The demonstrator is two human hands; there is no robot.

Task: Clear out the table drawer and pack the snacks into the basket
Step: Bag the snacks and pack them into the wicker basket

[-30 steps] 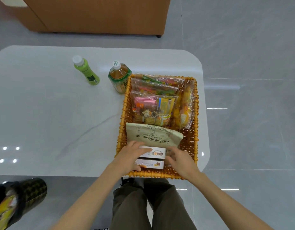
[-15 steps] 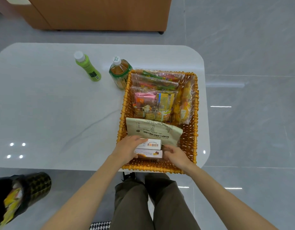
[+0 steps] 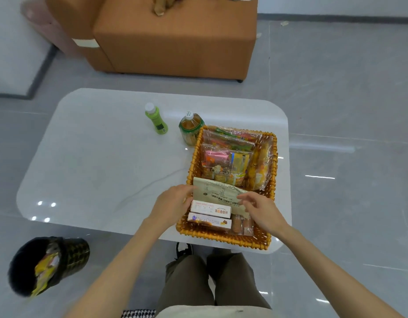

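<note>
An orange woven basket point(image 3: 223, 237) stands on the right part of the white table point(image 3: 102, 171). Clear bags of colourful snacks point(image 3: 228, 164) fill its far half. A beige paper pouch point(image 3: 218, 191) leans across the middle. In front of it lie two white boxes point(image 3: 211, 208) side by side, with small brown packets point(image 3: 242, 223) at their right. My left hand point(image 3: 171, 205) rests at the basket's left wall, fingertips on the pouch's left end; I cannot tell if it grips. My right hand point(image 3: 260, 210) hovers over the pouch's right end, fingers apart, holding nothing.
A green bottle point(image 3: 156, 121) and a tea bottle point(image 3: 190, 127) stand on the table just left of the basket's far corner. A black bin point(image 3: 49, 265) with wrappers stands on the floor at my left. A brown sofa point(image 3: 175, 42) is beyond the table.
Both hands have come off the two white boxes and moved apart. My right hand has lifted to the right with its fingers spread, uncovering the small packets. The view has tilted up.
</note>
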